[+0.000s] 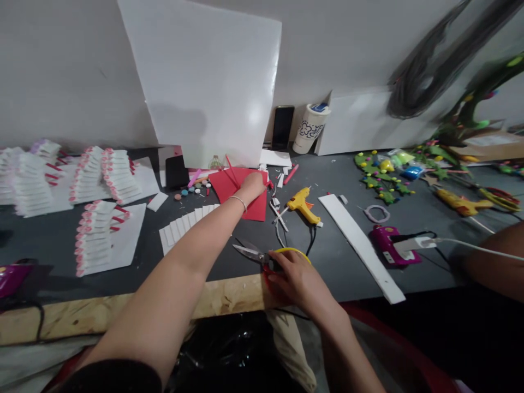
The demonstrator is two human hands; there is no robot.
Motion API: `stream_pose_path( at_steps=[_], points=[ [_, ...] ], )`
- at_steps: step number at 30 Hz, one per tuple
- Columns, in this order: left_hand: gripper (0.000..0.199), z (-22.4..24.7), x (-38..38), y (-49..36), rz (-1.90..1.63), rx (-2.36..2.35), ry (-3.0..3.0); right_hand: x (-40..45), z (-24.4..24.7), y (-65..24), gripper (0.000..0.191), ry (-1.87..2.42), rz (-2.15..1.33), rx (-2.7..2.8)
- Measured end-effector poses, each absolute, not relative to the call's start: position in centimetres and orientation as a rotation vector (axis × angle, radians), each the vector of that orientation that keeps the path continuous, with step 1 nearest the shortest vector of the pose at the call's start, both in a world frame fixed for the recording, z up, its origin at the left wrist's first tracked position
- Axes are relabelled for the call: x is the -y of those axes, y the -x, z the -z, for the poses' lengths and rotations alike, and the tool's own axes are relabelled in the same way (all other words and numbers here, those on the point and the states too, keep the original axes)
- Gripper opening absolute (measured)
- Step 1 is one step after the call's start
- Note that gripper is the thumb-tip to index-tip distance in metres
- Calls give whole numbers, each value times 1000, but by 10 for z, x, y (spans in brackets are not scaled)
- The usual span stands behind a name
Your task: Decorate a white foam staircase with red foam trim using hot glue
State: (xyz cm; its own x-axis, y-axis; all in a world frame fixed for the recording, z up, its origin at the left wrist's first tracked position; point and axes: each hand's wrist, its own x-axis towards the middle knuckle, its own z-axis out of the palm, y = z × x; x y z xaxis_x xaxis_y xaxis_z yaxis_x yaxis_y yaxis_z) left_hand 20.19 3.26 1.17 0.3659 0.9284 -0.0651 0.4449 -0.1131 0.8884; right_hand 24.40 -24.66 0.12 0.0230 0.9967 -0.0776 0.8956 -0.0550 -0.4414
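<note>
My left hand (pixel 252 188) reaches across a sheet of red paper (pixel 256 210) on the grey table. Its fingers are closed by a small red bit at the paper's right edge, and what they hold is hidden. My right hand (pixel 297 273) grips scissors (pixel 249 252) with red and yellow handles near the table's front edge. The blades are apart and point left. A fan of pleated white paper (pixel 180 229) lies under my left forearm. A yellow glue gun (pixel 303 206) rests on its side just beyond my right hand.
Several pleated white pieces with pink edges (pixel 94 240) lie at left. A white strip (pixel 360 245) and a purple power socket (pixel 391 245) are at right. A phone (pixel 283 126) and a paper cup (pixel 311 128) stand at the wall. Another person's arm (pixel 497 262) is at far right.
</note>
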Motion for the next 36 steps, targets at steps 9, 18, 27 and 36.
stream_pose_path(
  at_steps=[9, 18, 27, 36],
  points=[
    [5, -48, 28, -143, -633, -820, -1677, 228, -13, -256, 27, 1913, -449, 1595],
    [8, -58, 97, -66, -711, -754, -1777, 204, -35, -218, 28, 1481, -558, 1278],
    [11, -37, 125, -25, -961, -824, -2195, 196, -25, -178, 13, 1411, -720, 1185],
    [12, -9, 141, -3, -931, -928, -1480, 198, 4, -158, 16, 1380, -976, 1105]
  ],
)
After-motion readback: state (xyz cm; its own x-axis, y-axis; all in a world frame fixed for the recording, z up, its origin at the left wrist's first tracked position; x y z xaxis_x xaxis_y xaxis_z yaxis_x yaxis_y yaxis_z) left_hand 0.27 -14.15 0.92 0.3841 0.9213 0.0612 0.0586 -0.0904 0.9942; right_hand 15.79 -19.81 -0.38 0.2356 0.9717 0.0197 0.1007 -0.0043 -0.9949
